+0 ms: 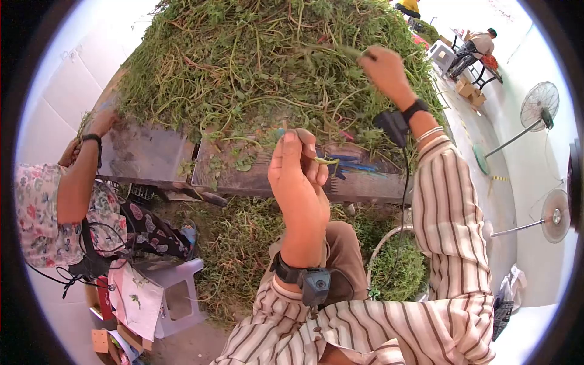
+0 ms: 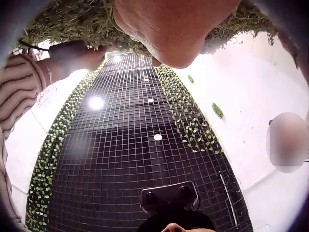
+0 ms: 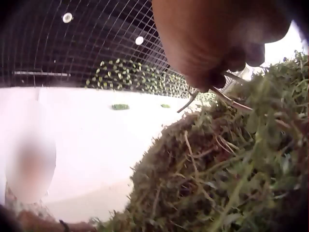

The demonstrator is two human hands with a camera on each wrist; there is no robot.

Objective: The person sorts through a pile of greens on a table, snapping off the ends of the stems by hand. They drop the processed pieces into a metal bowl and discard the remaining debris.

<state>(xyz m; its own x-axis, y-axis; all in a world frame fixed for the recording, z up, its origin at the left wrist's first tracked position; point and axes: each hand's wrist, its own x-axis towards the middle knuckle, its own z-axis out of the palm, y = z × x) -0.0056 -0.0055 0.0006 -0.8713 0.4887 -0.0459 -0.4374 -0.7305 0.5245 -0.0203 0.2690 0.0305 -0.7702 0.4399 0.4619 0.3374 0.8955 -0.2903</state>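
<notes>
A large heap of leafy green stems [image 1: 261, 67] covers the table. My left hand [image 1: 298, 170] is raised at the table's front edge, fingers curled around a short yellow-green stem [image 1: 328, 161] that pokes out past them. In the left wrist view, the base of that hand [image 2: 164, 29] shows and its fingertips are hidden. Over the heap's right side, my right hand [image 1: 387, 74] pinches plant stems, blurred in the head view. The right wrist view has thin stems [image 3: 231, 102] coming from under the curled fingers [image 3: 207, 79], close above the heap.
Blue strips [image 1: 350, 165] lie on the table edge. Another person's arm [image 1: 82, 176] reaches the heap at left, beside a plastic stool [image 1: 182, 274]. More plants [image 1: 234, 255] cover the floor below. Two fans [image 1: 540, 103] stand at right. A cable [image 1: 404, 201] hangs from my right wrist.
</notes>
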